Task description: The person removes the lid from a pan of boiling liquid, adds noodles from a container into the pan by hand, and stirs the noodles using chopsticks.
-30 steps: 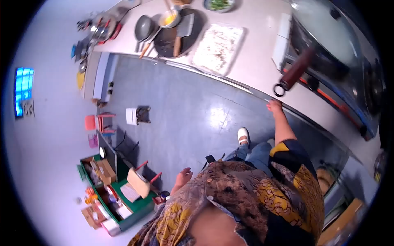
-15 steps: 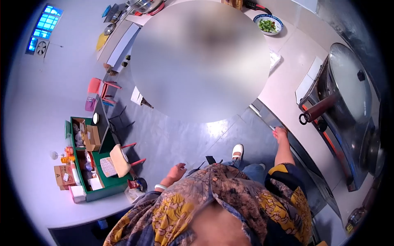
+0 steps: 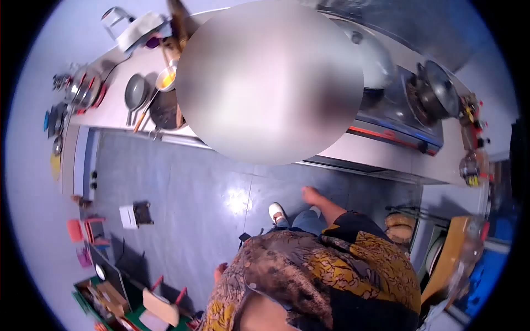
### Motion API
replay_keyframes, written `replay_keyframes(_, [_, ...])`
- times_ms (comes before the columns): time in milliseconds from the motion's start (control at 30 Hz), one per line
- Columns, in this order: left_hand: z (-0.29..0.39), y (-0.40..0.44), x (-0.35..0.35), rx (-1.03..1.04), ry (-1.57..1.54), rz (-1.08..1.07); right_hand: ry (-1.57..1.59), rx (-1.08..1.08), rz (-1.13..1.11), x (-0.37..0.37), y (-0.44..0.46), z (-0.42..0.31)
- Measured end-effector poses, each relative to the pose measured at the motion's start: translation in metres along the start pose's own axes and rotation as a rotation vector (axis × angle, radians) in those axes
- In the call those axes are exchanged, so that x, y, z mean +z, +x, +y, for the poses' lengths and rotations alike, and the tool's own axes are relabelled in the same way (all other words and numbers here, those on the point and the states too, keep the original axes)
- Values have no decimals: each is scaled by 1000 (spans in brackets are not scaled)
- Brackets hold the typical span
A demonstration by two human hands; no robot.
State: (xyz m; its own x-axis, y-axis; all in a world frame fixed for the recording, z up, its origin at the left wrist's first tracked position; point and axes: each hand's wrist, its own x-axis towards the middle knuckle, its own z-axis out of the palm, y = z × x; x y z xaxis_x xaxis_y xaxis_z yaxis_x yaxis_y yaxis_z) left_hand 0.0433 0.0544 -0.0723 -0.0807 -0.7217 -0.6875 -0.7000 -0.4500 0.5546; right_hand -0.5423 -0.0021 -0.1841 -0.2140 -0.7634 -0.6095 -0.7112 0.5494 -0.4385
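Note:
My right hand [image 3: 312, 194] hangs over the grey floor, a little in front of the counter's lower edge. Its fingers are small and smeared, so whether they are curled round anything does not show. Of my left hand [image 3: 221, 270] only a bit peeks out beside the patterned shirt [image 3: 287, 259]; its fingers are hidden. Neither hand touches the counter [image 3: 221, 146] ahead. On the counter's left part lie a grey pan [image 3: 136, 91], a small bowl with yellow contents [image 3: 167, 78] and a dark round board or pan [image 3: 165, 110]. A large blurred oval covers the middle of the view.
A gas stove [image 3: 397, 124] carries a lidded wok [image 3: 375, 60] and a second lidded pot [image 3: 439, 88]. Bottles and jars [image 3: 472, 118] line the right end. A white stool-like object [image 3: 135, 215] stands on the floor, with a chair [image 3: 160, 306] and red chair [image 3: 88, 230] at left.
My view has swung to the right, bringing the stove and counter in front of me. My right hand is now away from the counter edge, and my left hand has mostly slipped behind the shirt.

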Motion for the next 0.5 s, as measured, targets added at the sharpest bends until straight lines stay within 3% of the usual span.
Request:
replay_keyframes(33, [-28, 14, 3, 9, -72, -48, 31, -9, -28, 1, -22, 7])
replay_keyframes(133, [7, 15, -2, 39, -43, -96, 185, 74, -275, -33, -91, 9])
replay_keyframes(167, [34, 22, -11, 63, 135, -116, 138, 79, -138, -15, -98, 34])
replay_keyframes(200, [85, 28, -23, 104, 325, -115, 91, 85, -3, 8, -103, 65])
replay_keyframes(267, [199, 52, -52, 262, 531, -46, 421, 390, 7, -16, -131, 72])
replay_keyframes(333, [329, 97, -74, 566, 371, 154, 506, 369, 160, -45, -173, 73])
replay_keyframes(367, [412, 102, -76, 825, 196, 234, 463, 375, 212, -41, -185, 88])
replay_keyframes(400, [496, 102, -77, 933, 228, 256, 422, 380, 259, -36, -195, 97])
replay_keyframes(467, [641, 91, -63, 1299, 302, 281, 774, 519, 180, -69, -237, 73])
replay_keyframes(500, [699, 79, -48, 1312, 349, 261, 604, 421, 262, -23, -236, 111])
